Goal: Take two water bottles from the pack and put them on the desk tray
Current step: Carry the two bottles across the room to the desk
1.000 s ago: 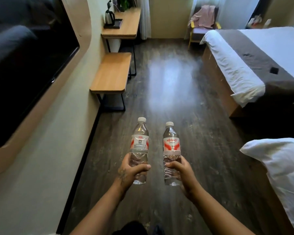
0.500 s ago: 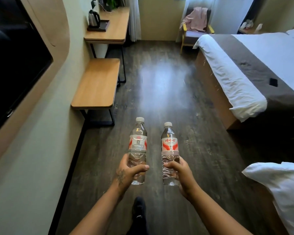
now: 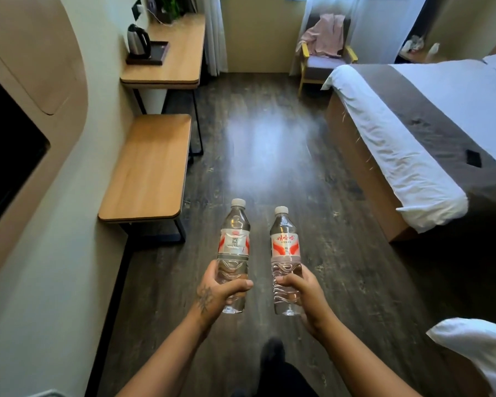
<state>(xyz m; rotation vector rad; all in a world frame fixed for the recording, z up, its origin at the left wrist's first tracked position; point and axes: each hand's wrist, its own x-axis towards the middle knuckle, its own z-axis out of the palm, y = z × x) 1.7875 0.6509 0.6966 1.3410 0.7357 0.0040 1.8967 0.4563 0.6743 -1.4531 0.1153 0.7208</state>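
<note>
My left hand [image 3: 216, 293] grips the lower half of a clear water bottle [image 3: 234, 239] with a white cap and red-and-white label, held upright. My right hand [image 3: 305, 293] holds a second, matching water bottle [image 3: 285, 247] upright beside it, a small gap between the two. Both bottles hang over the dark wood floor in front of me. Far ahead on the left, the wooden desk [image 3: 178, 64] carries a dark tray [image 3: 158, 54] with a steel kettle [image 3: 138, 41] standing on its left part. The bottle pack is out of view.
A low wooden bench [image 3: 149, 170] stands along the left wall between me and the desk. A bed [image 3: 430, 121] with white sheets fills the right side, a pillow [image 3: 481, 348] at lower right. An armchair [image 3: 324, 53] with pink cloth sits at the far wall.
The view has advanced down the room: bench, desk and bed are closer and lower in frame. Both hands keep the bottles upright in the same grip. My foot swings forward below.
</note>
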